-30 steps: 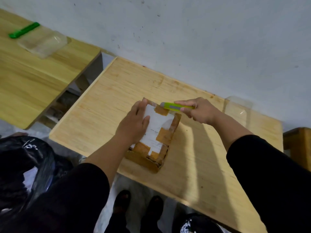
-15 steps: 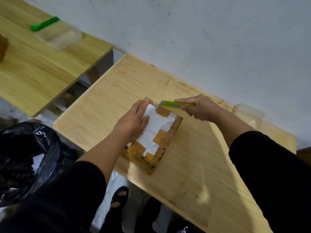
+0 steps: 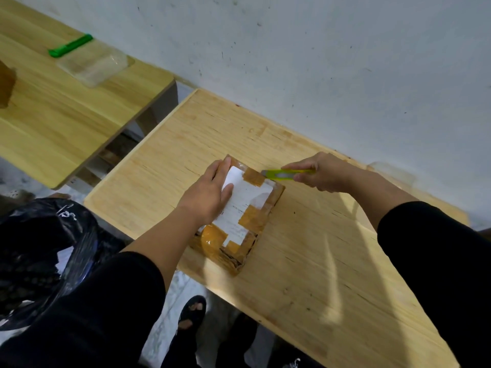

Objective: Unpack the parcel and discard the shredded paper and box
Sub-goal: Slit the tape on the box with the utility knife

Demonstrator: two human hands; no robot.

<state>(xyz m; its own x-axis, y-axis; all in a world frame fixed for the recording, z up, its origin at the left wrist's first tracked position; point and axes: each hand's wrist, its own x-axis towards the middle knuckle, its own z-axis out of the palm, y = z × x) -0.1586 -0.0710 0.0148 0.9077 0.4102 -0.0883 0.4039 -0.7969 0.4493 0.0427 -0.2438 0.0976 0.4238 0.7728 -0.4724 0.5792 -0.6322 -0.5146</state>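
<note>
Left hand flat on taped cardboard parcel; right hand grips knife.

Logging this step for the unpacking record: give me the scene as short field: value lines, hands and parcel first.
left hand: flat on the parcel's top, fingers straight, pressing it down
right hand: grips a yellow-green box cutter, tip at the far taped edge
parcel: cardboard box, white label, brown tape patches, not yet opened
surface: wooden table against a white wall
bin bag: black, open, on the left below the table
other table: green cutter beside a clear plastic tray
</note>
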